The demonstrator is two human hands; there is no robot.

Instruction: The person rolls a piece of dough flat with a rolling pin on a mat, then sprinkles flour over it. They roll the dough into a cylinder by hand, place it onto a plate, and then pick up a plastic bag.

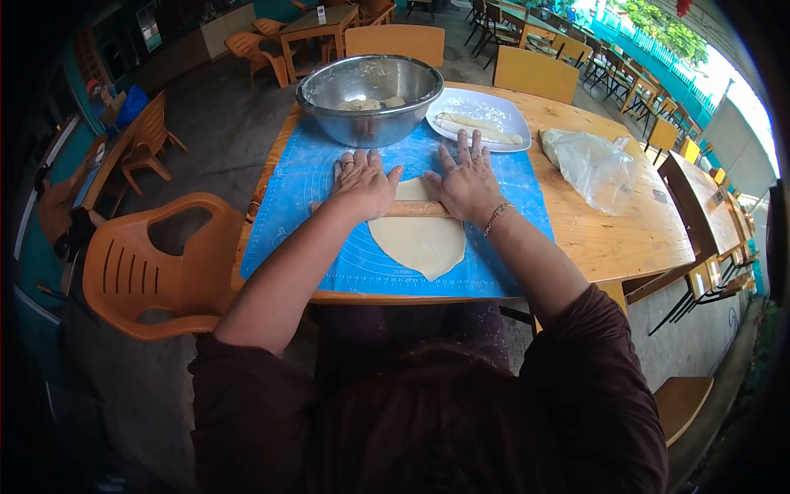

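Note:
A sheet of flattened dough (418, 243) lies on the blue baking mat (304, 255), wide in its middle and tapering to a point toward me. Across it rests a wooden rolling pin (415, 209). My left hand (362, 183) lies over the pin's left part, fingers stretched forward. Over the right part is my right hand (471, 179), palm down with its fingers spread. Both hands press on the pin without wrapping round it. The pin's ends are partly hidden by my hands.
Behind my left hand stands a steel bowl (370, 123) holding dough lumps. A white plate (514, 123) with rolled dough pieces sits beside it. At the right lies a clear plastic bag (588, 169) on the wooden table (642, 239). An orange chair (156, 272) stands close at the left.

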